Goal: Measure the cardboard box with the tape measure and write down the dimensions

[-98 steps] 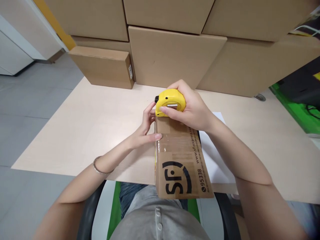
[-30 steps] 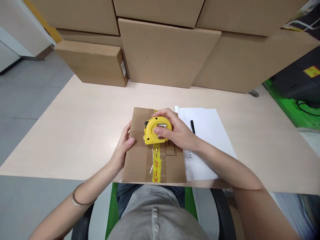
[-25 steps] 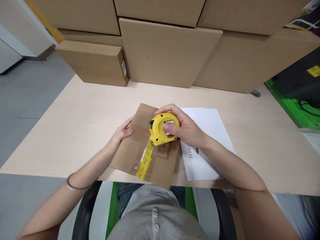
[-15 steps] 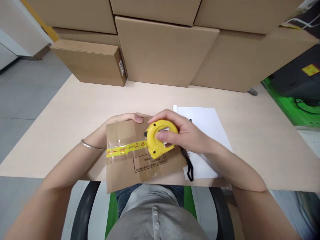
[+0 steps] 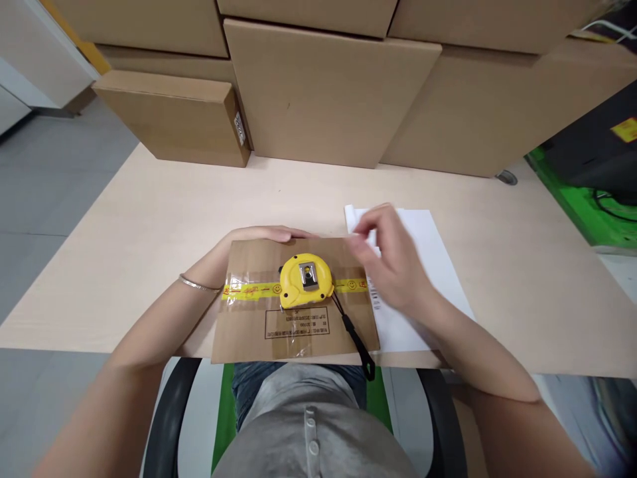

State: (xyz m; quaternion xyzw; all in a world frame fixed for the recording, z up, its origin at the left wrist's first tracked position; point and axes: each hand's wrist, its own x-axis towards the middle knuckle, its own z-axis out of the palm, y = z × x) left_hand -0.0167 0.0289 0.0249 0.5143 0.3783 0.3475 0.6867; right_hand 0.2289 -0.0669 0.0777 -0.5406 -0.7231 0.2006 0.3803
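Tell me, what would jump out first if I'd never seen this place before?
Probably the bright yellow tape measure, lying on top of the flat cardboard box at the table's near edge, its black wrist strap reaching past the box's near edge. Next might be the yellow packing tape running across that box, and the big cardboard cartons stacked like a wall at the back.
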